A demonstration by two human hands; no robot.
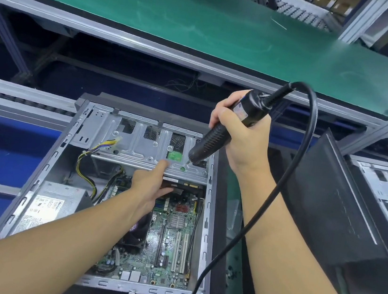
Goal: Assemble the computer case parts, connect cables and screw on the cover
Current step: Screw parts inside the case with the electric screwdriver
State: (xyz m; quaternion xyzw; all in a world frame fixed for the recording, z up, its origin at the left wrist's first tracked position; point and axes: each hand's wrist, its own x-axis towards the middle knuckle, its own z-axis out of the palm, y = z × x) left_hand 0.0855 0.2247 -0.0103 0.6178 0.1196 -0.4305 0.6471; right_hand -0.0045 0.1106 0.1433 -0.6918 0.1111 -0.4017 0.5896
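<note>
Computer case [140, 137]: bare silver-grey metal. Motherboard [170, 240]: green, with white and black slots. Screwdriver [214, 134]: black, ribbed grip; cord [313, 118] black. Wire bundle [86, 169], left in case: yellow and black. Power supply [57, 200]: grey, white printed label. Far bench mat [180, 21]: green. Right panel [343, 203]: black.

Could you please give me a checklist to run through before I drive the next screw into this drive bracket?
1. Grip of the right hand on the electric screwdriver: fingers wrapped round its body. Ok.
2. Is the bit seated on a screw? Its tip is at the right end of the drive bracket; no screw can be made out. Cannot tell.
3. Is the left hand steadying the bracket? Its index finger rests on the front edge. Ok.
4. That fingertip is apart from the bit. Ok.
5. Is the cord clear of the case? It hangs across the near right corner. Not ok.
6. The side cover leans to the right of the case, out of the way. Ok.
</note>
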